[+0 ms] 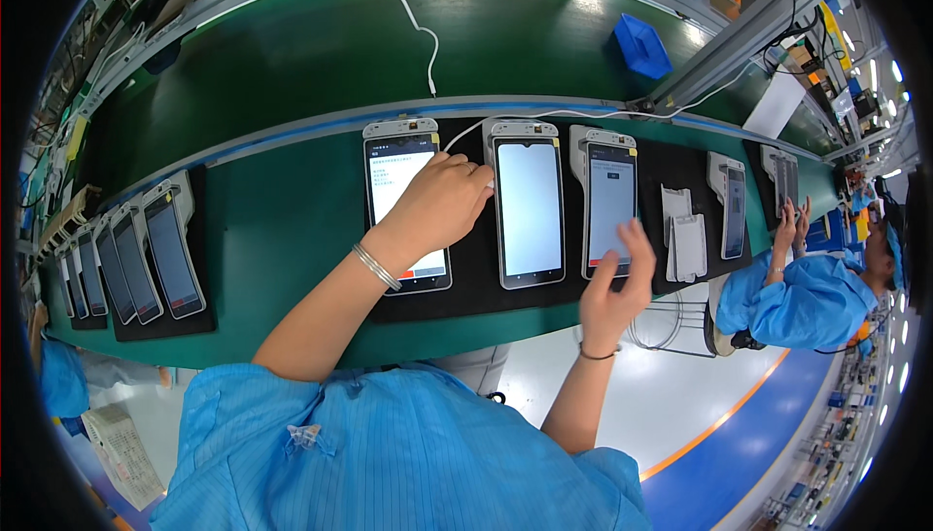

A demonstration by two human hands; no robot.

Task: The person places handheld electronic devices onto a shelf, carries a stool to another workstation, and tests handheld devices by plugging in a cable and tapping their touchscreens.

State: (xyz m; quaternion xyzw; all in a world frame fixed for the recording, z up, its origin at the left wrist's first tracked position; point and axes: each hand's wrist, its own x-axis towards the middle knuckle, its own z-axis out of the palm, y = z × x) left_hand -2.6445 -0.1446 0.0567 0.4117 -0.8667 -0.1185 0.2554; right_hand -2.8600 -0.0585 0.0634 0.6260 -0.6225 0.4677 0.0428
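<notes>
My left hand (437, 205) reaches over a handheld payment terminal (393, 167) with a lit screen, partly covering it. Its fingers are pinched at the left edge of the middle terminal (530, 210), whose screen is a blank pale glow. A white cable (564, 115) runs down under these fingers; its end is hidden. My right hand (618, 288), slightly blurred, is raised with fingers apart and nothing in it. It hovers by the lower right of a third terminal (612, 191), which shows a small dark box on its dimmer screen.
Several more terminals (173, 249) lie on black mats at the left. Two white flat pieces (688, 244) and another terminal (729, 205) lie to the right. A second white cable (418, 26) hangs over the green belt, near a blue bin (641, 45). A co-worker (802, 298) handles a device far right.
</notes>
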